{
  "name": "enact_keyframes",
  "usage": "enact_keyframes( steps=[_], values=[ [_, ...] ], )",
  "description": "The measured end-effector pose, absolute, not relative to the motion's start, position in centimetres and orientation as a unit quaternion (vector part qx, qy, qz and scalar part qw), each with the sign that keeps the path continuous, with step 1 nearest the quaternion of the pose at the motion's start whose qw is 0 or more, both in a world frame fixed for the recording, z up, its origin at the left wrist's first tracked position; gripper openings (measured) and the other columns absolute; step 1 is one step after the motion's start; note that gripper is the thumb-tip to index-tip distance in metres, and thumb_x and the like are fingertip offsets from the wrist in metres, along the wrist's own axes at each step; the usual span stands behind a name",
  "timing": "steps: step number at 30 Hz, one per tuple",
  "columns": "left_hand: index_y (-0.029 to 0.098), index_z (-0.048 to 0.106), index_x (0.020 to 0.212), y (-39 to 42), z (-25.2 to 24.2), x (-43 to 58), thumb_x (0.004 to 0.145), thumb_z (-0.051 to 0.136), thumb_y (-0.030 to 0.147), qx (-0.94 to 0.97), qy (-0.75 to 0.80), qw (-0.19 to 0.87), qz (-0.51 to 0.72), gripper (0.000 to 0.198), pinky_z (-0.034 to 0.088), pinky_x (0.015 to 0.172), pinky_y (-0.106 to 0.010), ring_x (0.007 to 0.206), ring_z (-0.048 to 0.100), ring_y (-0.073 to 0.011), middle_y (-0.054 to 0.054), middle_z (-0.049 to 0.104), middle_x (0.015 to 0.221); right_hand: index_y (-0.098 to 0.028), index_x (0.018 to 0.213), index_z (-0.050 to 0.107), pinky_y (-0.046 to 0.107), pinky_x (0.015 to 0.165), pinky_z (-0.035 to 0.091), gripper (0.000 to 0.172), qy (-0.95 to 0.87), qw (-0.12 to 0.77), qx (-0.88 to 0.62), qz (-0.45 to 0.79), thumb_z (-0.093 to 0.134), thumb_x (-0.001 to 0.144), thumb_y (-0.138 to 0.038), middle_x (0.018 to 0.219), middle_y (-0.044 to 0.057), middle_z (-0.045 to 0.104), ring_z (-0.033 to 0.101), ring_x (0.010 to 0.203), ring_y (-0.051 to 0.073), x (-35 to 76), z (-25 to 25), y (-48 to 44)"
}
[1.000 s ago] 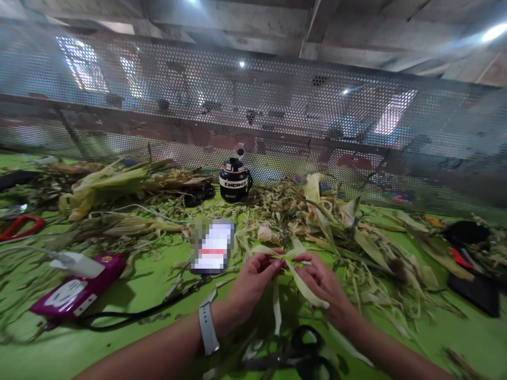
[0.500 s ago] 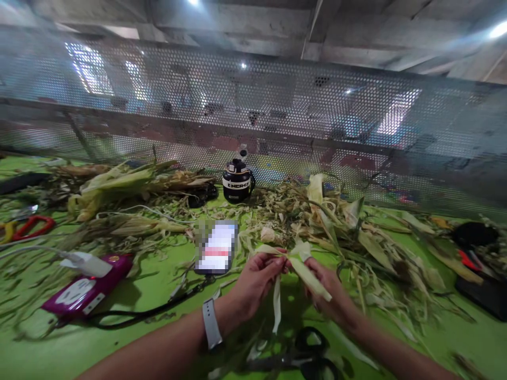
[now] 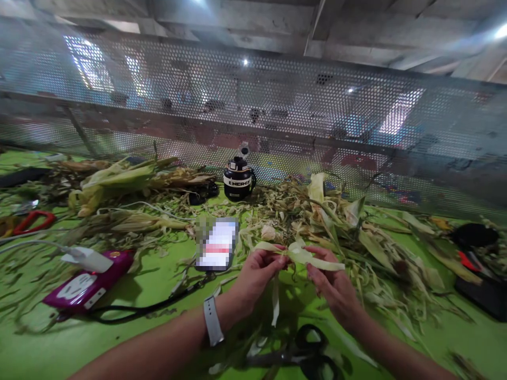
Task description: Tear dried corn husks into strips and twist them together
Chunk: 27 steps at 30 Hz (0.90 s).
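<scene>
Pale strips of corn husk [image 3: 301,254] are gathered in a small knotted bunch between my hands, with one strip hanging down. My left hand [image 3: 263,270], with a grey watch band on its wrist, pinches the bunch from the left. On the right, my right hand [image 3: 330,277] has its thumb and fingers apart around a strip that lies across the fingers; whether it grips the strip is hard to tell. Black-handled scissors [image 3: 312,351] lie on the green table [image 3: 158,348] below my hands.
A phone [image 3: 217,245], a purple power strip [image 3: 89,282] with cables and red-handled scissors [image 3: 35,222] lie to the left. Behind stands a black bottle [image 3: 237,180] before a perforated metal screen [image 3: 277,105]. Husk piles [image 3: 380,253] spread right and left.
My right hand has turned and opened its fingers. The strip that pointed down to the right now lies nearly level across them. My left hand keeps its pinch.
</scene>
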<state>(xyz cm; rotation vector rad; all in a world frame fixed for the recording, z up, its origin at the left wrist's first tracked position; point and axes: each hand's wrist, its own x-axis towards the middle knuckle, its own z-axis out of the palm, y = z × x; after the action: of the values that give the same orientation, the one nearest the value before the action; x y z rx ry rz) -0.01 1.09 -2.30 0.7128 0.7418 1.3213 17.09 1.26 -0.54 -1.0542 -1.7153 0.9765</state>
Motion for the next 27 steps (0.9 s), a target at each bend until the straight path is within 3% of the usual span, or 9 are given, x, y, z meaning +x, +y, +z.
enact_keyframes(
  steps=[6,10,15,19,22,27],
  values=[
    [0.015,0.063,0.105,1.0,-2.1,0.3,0.060,0.081,0.029,0.347,0.345,0.673,0.555,0.050,0.045,0.063,-0.022,0.063,0.058,-0.0105,-0.001,0.068,0.072,-0.019,0.099,0.063,0.025,0.060,0.046,0.023,-0.719,0.456,-0.383,0.359,0.046,0.091,-0.034,0.073,0.002,0.059,0.056,0.064,0.013,17.2,-0.7,0.6],
    [0.017,0.058,0.116,0.9,-2.2,0.2,0.061,0.081,0.029,0.311,0.343,0.685,0.562,0.060,0.045,0.061,-0.020,0.062,0.058,-0.0092,-0.001,0.069,0.076,-0.018,0.105,0.057,0.027,0.059,0.048,0.029,-0.652,0.455,-0.401,0.455,0.051,0.088,-0.040,0.083,0.005,0.063,0.060,0.065,0.015,16.5,-0.9,0.2],
    [0.020,0.064,0.110,0.9,-2.1,0.0,0.063,0.079,0.030,0.310,0.347,0.669,0.579,0.051,0.046,0.062,-0.021,0.064,0.059,-0.0097,-0.002,0.070,0.081,-0.017,0.108,0.051,0.025,0.053,0.046,0.041,-0.581,0.374,-0.447,0.569,0.059,0.081,-0.047,0.085,0.004,0.060,0.059,0.063,0.014,15.7,-1.3,-0.2],
    [0.017,0.071,0.097,0.8,-1.7,0.1,0.061,0.081,0.030,0.325,0.352,0.662,0.577,0.040,0.045,0.061,-0.021,0.068,0.060,-0.0115,-0.004,0.071,0.082,-0.019,0.103,0.056,0.028,0.075,0.048,0.031,-0.604,0.262,-0.386,0.646,0.054,0.085,-0.045,0.092,0.004,0.062,0.061,0.087,0.017,15.2,-0.9,-1.1],
    [0.017,0.071,0.095,0.7,-1.6,0.2,0.060,0.081,0.030,0.318,0.361,0.663,0.574,0.039,0.044,0.062,-0.020,0.068,0.059,-0.0113,-0.003,0.070,0.077,-0.020,0.104,0.053,0.031,0.089,0.045,0.034,-0.607,0.251,-0.361,0.662,0.064,0.080,-0.041,0.102,0.005,0.061,0.057,0.102,0.019,14.8,-0.9,-1.4],
    [0.017,0.071,0.092,0.5,-1.6,0.3,0.059,0.081,0.029,0.305,0.354,0.666,0.582,0.037,0.047,0.074,-0.025,0.079,0.062,-0.0149,-0.006,0.072,0.086,-0.019,0.099,0.047,0.024,0.058,0.046,0.037,-0.602,0.299,-0.451,0.587,0.065,0.076,-0.042,0.079,0.000,0.054,0.055,0.069,0.013,14.9,-2.0,-0.5]
  ],
)
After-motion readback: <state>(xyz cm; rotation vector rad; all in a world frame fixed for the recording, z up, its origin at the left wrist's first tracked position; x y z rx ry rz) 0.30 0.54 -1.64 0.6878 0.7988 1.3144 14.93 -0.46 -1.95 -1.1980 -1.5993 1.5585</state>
